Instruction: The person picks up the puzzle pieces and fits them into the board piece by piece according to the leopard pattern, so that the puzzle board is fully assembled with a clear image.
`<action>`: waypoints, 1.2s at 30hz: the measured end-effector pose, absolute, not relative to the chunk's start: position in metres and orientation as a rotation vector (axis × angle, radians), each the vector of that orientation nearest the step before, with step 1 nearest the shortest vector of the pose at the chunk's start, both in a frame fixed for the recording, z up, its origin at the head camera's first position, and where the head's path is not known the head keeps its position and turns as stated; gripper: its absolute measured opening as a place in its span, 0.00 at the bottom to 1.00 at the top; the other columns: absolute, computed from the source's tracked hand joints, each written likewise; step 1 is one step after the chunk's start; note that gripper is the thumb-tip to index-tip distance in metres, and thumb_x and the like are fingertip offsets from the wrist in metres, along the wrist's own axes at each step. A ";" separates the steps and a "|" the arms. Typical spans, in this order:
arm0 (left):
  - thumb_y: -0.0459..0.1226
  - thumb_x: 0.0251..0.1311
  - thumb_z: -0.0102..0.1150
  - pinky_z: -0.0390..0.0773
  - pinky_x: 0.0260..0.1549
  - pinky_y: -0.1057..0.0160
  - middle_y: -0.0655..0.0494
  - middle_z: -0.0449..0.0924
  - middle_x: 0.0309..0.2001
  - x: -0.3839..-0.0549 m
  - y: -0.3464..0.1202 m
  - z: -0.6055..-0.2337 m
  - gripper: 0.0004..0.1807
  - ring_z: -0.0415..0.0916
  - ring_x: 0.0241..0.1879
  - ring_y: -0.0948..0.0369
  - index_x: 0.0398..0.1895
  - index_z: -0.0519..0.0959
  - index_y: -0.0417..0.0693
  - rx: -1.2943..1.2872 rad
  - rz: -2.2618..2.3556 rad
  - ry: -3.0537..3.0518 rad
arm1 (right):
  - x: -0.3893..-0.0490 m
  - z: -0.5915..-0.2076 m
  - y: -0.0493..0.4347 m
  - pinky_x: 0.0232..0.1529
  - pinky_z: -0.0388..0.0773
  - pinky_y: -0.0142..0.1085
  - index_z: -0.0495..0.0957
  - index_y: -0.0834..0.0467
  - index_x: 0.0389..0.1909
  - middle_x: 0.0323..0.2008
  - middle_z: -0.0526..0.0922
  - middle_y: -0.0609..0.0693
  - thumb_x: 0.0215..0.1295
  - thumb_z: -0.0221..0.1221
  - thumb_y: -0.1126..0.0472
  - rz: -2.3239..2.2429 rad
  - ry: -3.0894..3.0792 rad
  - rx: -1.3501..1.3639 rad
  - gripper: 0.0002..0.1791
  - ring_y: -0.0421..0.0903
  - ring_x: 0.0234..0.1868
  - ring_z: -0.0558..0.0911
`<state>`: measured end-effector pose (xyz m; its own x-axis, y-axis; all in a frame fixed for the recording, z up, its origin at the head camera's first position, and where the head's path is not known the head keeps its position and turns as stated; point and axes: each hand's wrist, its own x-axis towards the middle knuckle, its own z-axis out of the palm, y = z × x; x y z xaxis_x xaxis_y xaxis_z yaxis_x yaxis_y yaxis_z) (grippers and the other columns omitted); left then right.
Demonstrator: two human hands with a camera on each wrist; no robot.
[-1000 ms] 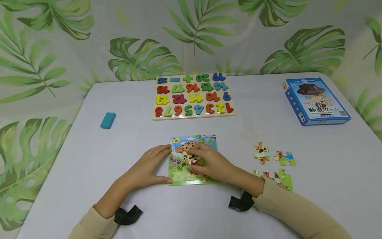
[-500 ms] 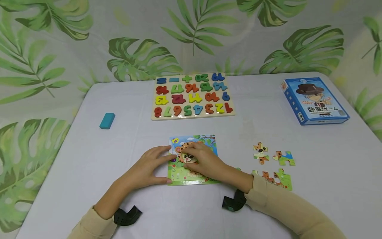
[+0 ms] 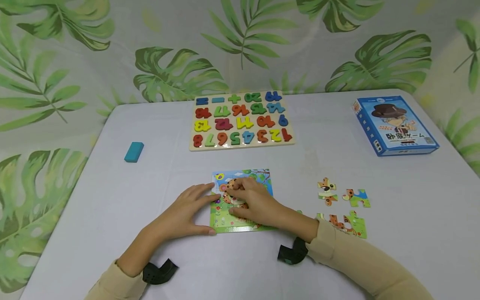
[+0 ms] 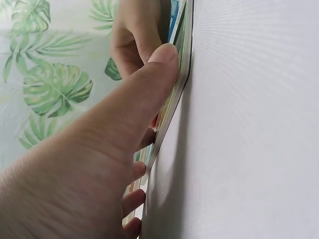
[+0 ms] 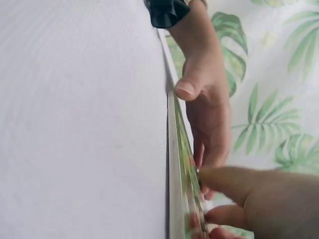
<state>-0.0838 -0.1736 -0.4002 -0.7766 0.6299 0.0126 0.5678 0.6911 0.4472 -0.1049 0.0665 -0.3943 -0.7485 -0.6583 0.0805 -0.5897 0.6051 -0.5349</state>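
Note:
A jigsaw puzzle board (image 3: pixel 219 223) with a spotted leopard picture lies on the table in front of me. My left hand (image 3: pixel 189 208) steadies its left side, fingers spread, thumb (image 4: pixel 164 54) at the near corner and index fingertip over the picture. Over the middle of the board, my right hand (image 3: pixel 258 204) holds a puzzle piece (image 3: pixel 238 200) with part of the leopard's face, thumb and index finger at its edges. The piece lies close against the board, partly hidden by the fingers. Seen from the right wrist, the right thumb (image 5: pixel 224 181) is at the board's layered edge.
Several loose puzzle pieces (image 3: pixel 328 191) lie right of the board, some near the right sleeve (image 3: pixel 360 254). Behind stands a wooden number board (image 3: pixel 241 146). A teal block (image 3: pixel 134 152) is at left, and a blue game box (image 3: pixel 397 127) sits at the back right.
My right hand has moved slightly left across the board with the face piece. The left index finger has shifted inward over the board's left edge.

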 end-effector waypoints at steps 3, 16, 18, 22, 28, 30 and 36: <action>0.66 0.41 0.57 0.50 0.59 0.48 0.56 0.48 0.68 -0.083 -0.174 -0.400 0.45 0.45 0.65 0.53 0.64 0.63 0.58 0.972 0.642 2.759 | -0.103 -0.391 0.069 0.53 0.59 0.47 0.65 0.54 0.63 0.54 0.64 0.48 0.53 0.62 0.47 -0.828 2.629 -1.010 0.36 0.45 0.56 0.59; 0.67 0.40 0.56 0.50 0.60 0.49 0.58 0.47 0.68 -0.082 -0.172 -0.402 0.46 0.45 0.65 0.54 0.64 0.62 0.59 0.952 0.622 2.775 | -0.088 -0.346 0.136 0.54 0.64 0.51 0.57 0.50 0.66 0.63 0.56 0.50 0.50 0.66 0.53 -1.164 2.564 -0.861 0.42 0.49 0.63 0.56; 0.67 0.40 0.56 0.50 0.60 0.49 0.58 0.47 0.68 -0.082 -0.172 -0.402 0.46 0.45 0.65 0.54 0.64 0.62 0.59 0.948 0.624 2.774 | -0.084 -0.342 0.154 0.54 0.63 0.53 0.56 0.49 0.66 0.63 0.56 0.50 0.47 0.68 0.54 -1.186 2.625 -0.861 0.45 0.50 0.63 0.57; 0.67 0.40 0.56 0.50 0.60 0.49 0.58 0.46 0.69 -0.082 -0.173 -0.403 0.46 0.44 0.65 0.53 0.64 0.62 0.59 0.943 0.616 2.773 | -0.079 -0.340 0.189 0.55 0.64 0.49 0.54 0.49 0.67 0.63 0.58 0.49 0.44 0.69 0.56 -1.189 2.757 -0.855 0.48 0.49 0.62 0.59; 0.67 0.40 0.56 0.50 0.59 0.49 0.58 0.46 0.69 -0.081 -0.173 -0.403 0.46 0.44 0.65 0.54 0.64 0.63 0.59 0.937 0.618 2.774 | -0.076 -0.348 0.227 0.53 0.56 0.19 0.55 0.50 0.66 0.60 0.62 0.50 0.40 0.71 0.64 -1.209 2.865 -0.779 0.51 0.41 0.59 0.61; 0.67 0.40 0.57 0.50 0.59 0.49 0.58 0.46 0.69 -0.081 -0.172 -0.402 0.46 0.44 0.65 0.53 0.64 0.63 0.58 0.936 0.618 2.772 | -0.076 -0.353 0.236 0.57 0.60 0.29 0.54 0.50 0.67 0.60 0.61 0.52 0.41 0.70 0.65 -1.220 2.857 -0.736 0.50 0.43 0.58 0.60; 0.66 0.40 0.57 0.50 0.60 0.48 0.57 0.46 0.69 -0.081 -0.173 -0.401 0.46 0.44 0.65 0.53 0.64 0.63 0.58 0.932 0.614 2.771 | -0.082 -0.371 0.253 0.47 0.61 0.63 0.54 0.58 0.66 0.60 0.61 0.59 0.45 0.68 0.64 -1.228 2.802 -0.659 0.47 0.58 0.57 0.60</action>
<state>-0.0813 -0.1726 -0.4014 -0.7946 0.6069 -0.0151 0.5436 0.7224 0.4273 -0.0822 0.2530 -0.3711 -0.9112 -0.3820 0.1540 -0.3722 0.6033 -0.7053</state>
